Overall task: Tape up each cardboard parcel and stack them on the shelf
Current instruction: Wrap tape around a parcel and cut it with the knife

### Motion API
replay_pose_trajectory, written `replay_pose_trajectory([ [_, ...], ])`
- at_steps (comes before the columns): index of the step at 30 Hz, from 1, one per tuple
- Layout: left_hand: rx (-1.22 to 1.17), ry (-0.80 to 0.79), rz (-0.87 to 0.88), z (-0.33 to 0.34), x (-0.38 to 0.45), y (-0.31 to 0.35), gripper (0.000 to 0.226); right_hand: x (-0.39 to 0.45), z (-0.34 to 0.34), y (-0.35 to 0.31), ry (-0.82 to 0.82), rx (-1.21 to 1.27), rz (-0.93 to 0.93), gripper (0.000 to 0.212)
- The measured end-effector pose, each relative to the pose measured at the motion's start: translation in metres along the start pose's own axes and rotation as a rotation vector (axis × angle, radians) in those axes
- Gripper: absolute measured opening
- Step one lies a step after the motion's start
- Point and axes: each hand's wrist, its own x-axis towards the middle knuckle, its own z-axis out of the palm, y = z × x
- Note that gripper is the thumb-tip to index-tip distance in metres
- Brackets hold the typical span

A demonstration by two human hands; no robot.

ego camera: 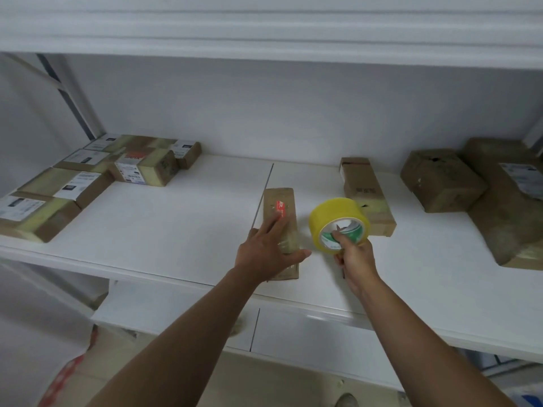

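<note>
Your left hand point(266, 248) lies flat on the narrow parcel point(281, 227) at the centre of the frame, fingers spread and thumb hooked round its near right edge, pressing it onto the shelf point(164, 221). The parcel's long axis runs away from you, toward the top of the frame. Your right hand point(354, 254) grips the yellow tape roll point(338, 223) through its core, just right of the parcel. From here, I judge the tape should run along that long axis, with the left hand as anchor.
</note>
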Motion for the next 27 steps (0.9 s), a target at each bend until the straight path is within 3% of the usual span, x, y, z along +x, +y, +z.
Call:
replay_pose_trajectory([
  [6, -0.006, -0.010, -0.038, 0.002, 0.002, 0.004, 0.105, -0.001, -0.010, 0.006, 0.010, -0.097, -0.019, 0.021],
  [17, 0.028, -0.080, -0.029, -0.004, 0.000, 0.004, 0.116, -0.003, -0.010, -0.004, 0.020, -0.105, -0.081, 0.017],
  [22, -0.164, -0.048, -0.037, -0.004, 0.000, 0.004, 0.068, -0.003, -0.009, 0.007, 0.029, -0.124, -0.035, 0.015],
  [27, -0.125, 0.002, -0.012, -0.003, 0.001, 0.003, 0.051, -0.003, -0.008, 0.013, 0.001, -0.147, -0.054, 0.014],
])
